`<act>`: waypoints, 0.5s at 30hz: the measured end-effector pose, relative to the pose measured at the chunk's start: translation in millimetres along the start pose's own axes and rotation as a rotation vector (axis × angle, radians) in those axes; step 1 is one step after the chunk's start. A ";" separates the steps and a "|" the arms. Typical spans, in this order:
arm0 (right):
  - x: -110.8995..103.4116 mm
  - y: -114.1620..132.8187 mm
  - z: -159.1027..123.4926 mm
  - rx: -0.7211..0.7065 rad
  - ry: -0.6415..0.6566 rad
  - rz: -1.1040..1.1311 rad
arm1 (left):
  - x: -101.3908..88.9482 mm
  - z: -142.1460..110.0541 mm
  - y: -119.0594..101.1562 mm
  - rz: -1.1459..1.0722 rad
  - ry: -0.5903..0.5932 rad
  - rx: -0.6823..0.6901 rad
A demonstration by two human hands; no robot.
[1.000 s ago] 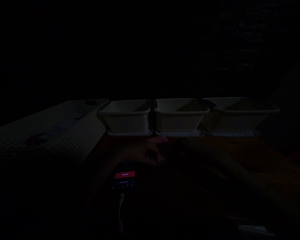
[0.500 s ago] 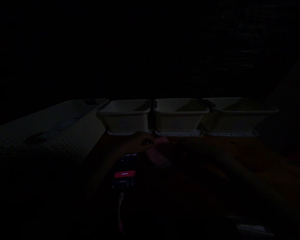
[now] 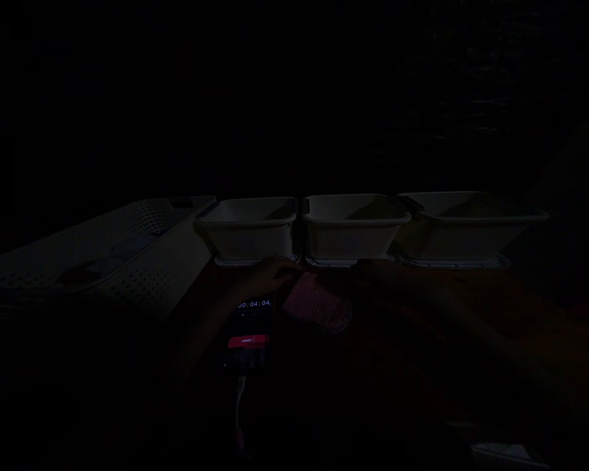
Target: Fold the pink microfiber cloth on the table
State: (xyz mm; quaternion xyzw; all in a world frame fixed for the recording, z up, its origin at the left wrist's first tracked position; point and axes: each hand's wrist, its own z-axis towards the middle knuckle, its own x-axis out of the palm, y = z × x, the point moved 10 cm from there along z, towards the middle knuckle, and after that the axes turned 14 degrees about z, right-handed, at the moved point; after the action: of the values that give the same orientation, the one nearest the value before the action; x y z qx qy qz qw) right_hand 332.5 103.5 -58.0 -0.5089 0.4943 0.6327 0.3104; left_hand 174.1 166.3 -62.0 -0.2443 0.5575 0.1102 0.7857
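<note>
Very dark frame, detail is limited. Left to right:

- Perforated white basket (image 3: 103, 255) lies tipped at far left of the worktop (image 3: 471, 307), a dark item or two on its upper face; can't identify them.
- Phone (image 3: 249, 333) lies flat near centre, timer digits and a red button lit, white cable (image 3: 239, 392) running off its near end.
- Left hand (image 3: 269, 278) sits just beyond the phone, fingers curled down onto the left edge of the pink knitted cloth (image 3: 317, 306). Looks like a pinch on that corner, grip not certain.
- Cloth lies spread flat on the worktop, just in front of the tubs, between both hands.
- Right hand (image 3: 397, 278) rests at the cloth's far right side; too dark to tell if it's open or gripping.
- Three white tubs (image 3: 353, 229) stand in a row behind, touching side by side; all look empty from this angle.

Progress, my read: cloth is laid out, not yet folded or binned. Nothing sorted so far; essentially the start.
</note>
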 end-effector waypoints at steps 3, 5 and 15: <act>3.0 -8.2 8.0 0.041 -0.032 0.007 | 7.1 0.2 0.8 -0.004 0.020 0.041; 5.7 -11.4 11.7 0.063 -0.037 0.017 | 10.8 0.0 2.7 0.006 0.037 0.046; 9.3 -11.7 15.3 -0.016 -0.065 0.094 | 10.3 -1.1 -5.9 -0.093 0.095 0.051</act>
State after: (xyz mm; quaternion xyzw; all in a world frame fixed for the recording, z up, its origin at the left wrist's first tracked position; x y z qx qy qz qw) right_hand 335.2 120.7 -70.6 -0.4666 0.5022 0.6667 0.2924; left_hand 179.5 159.7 -70.3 -0.2548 0.5846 0.0475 0.7688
